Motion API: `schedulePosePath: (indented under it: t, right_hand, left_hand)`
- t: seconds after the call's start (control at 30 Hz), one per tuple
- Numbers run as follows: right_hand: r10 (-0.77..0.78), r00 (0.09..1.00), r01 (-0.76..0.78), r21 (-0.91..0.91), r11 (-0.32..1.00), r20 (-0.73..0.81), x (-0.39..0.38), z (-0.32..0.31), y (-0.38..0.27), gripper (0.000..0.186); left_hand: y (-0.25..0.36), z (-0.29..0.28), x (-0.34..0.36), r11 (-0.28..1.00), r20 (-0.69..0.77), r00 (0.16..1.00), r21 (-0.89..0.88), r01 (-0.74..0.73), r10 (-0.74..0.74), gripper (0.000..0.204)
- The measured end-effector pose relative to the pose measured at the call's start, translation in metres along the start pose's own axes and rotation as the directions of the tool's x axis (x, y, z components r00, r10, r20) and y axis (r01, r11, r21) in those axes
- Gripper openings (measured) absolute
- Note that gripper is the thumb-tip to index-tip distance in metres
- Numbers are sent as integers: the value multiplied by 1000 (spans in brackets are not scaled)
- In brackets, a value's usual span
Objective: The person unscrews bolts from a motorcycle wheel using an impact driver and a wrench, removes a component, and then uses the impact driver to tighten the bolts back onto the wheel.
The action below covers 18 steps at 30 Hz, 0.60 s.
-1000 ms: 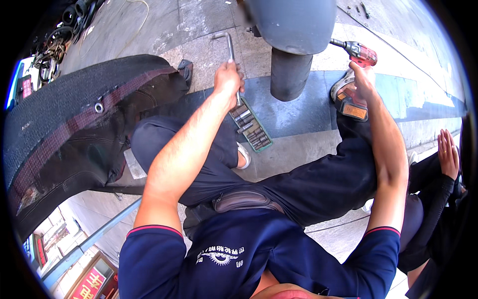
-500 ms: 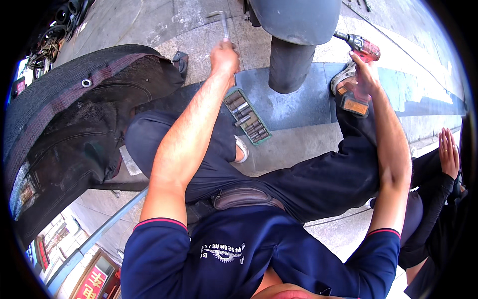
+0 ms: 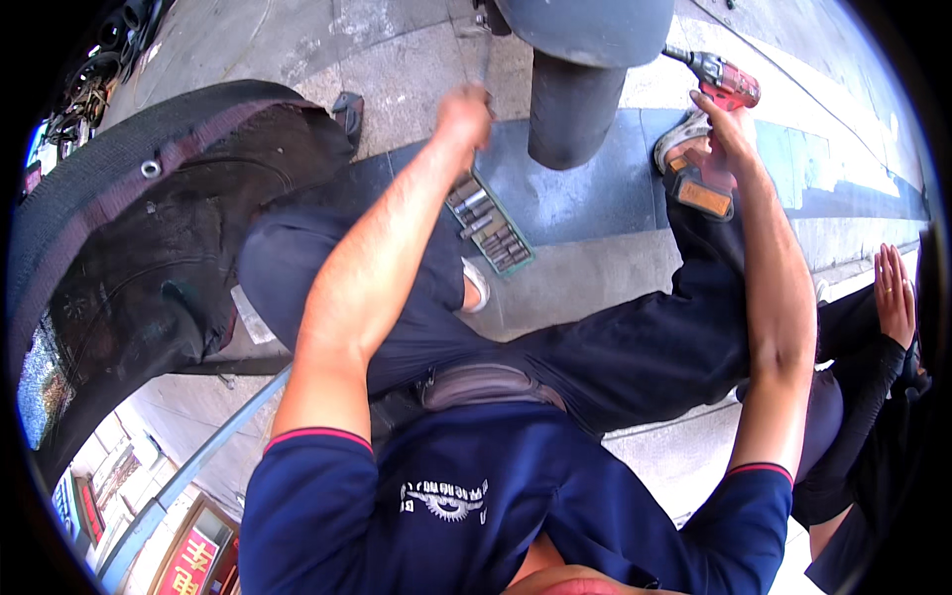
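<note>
A bent metal wrench is held upright, blurred, in the left hand, with the fingers curled round its shaft; a red cordless driver is gripped in the right hand, one finger being laid along its side while the others are too hidden to tell; its nose is pointed toward the grey mudguard, and whether the two touch cannot be told. As far as can be judged, both tools are taken up and ready; the black tyre is seen in place beneath the mudguard, no fastener is seen being turned, and the actual wrenching seems left to be done. One wrench, one driver, one tyre, one mudguard and one green socket tray are counted; the sockets are too small to be counted surely.
</note>
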State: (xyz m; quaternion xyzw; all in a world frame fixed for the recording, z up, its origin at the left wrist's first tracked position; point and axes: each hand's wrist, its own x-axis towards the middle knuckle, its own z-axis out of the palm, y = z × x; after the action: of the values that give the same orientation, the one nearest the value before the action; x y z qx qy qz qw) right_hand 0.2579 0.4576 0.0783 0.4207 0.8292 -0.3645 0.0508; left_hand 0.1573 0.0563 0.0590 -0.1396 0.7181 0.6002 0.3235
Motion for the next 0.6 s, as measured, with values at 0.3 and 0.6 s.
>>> schedulePosePath:
  t: [0.3,0.6]
  right_hand:
    - [70,996,-72,18,997,54,-7,-9,-4,53]
    - [60,992,-55,-42,998,115,-8,-12,-13,53]
  left_hand:
    - [18,-8,8,994,17,997,79,-72,71,40]
    - [11,-25,18,994,-142,984,18,-107,109,37]
